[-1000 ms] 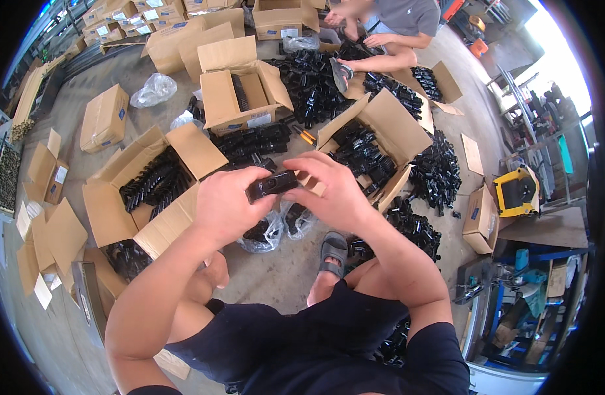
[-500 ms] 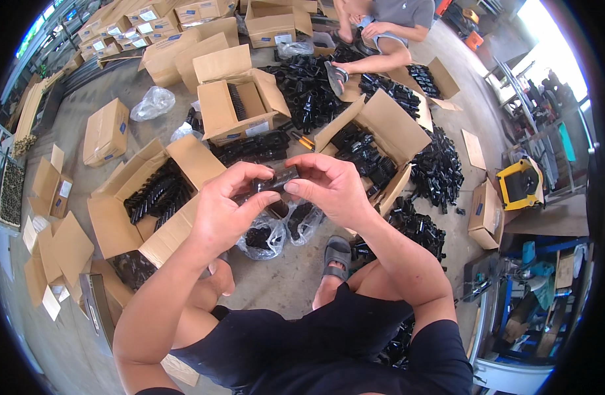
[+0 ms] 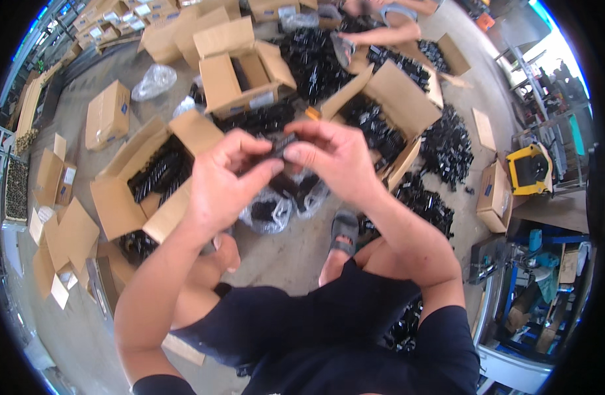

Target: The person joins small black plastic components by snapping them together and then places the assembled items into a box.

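Fingertips of the left hand and right hand pinch a black part between the left carton and right carton, both partly filled with black pieces, while the loose heap past the right carton's edge suggests much remains.

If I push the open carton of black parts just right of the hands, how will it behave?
The open carton probably feels heavy, because many black parts lie inside. Its raised flaps may bend, being thin. The parts might slide, since they look glossy.
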The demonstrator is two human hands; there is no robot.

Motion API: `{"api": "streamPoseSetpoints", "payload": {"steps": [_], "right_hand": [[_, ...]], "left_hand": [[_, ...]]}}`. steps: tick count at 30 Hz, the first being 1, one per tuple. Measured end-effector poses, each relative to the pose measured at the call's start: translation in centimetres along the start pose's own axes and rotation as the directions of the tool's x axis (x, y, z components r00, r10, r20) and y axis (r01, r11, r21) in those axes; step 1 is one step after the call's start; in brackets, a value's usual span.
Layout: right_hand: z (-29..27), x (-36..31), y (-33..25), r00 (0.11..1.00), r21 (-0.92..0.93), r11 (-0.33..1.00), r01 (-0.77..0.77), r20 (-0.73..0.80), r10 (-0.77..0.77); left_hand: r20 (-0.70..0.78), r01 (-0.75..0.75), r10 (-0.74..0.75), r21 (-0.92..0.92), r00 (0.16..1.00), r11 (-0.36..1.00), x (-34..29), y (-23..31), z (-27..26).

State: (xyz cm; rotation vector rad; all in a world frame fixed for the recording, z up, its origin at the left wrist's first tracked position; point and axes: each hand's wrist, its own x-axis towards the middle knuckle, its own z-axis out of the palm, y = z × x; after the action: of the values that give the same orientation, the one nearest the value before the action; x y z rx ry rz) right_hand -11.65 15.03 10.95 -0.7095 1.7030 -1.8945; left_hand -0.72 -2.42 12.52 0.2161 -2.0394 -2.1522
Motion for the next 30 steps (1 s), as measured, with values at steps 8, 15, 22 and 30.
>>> {"api": "streamPoseSetpoints", "payload": {"steps": [8, 15, 22, 30], "right_hand": [[0.8, 0.3, 0.0, 0.999, 0.041, 0.999, 0.036, 0.027, -0.037], [-1.0, 1.8, 2.0, 0.999, -0.139, 0.99, -0.024, 0.026, 0.028], [-4.1, 2.9, 5.5, 0.988, -0.579, 0.802, -0.147, -0.053, 0.142], [-4.1, 0.8, 12.4, 0.906, -0.932, 0.338, 0.131, 0.251, 0.341]], "left_hand": [[-0.037, -0.05, 0.054, 0.11, 0.998, 0.993, -0.3, -0.2, -0.8], [-0.178, -0.085, 0.108, 0.136, 0.978, 0.987, -0.6, -0.2, -3.6], [-0.413, -0.276, 0.182, -0.181, 0.893, 0.944, -5.2, 3.2, -4.1], [-0.542, -0.249, -0.163, -0.605, 0.824, 0.757, -6.1, -7.8, -3.4]]}}
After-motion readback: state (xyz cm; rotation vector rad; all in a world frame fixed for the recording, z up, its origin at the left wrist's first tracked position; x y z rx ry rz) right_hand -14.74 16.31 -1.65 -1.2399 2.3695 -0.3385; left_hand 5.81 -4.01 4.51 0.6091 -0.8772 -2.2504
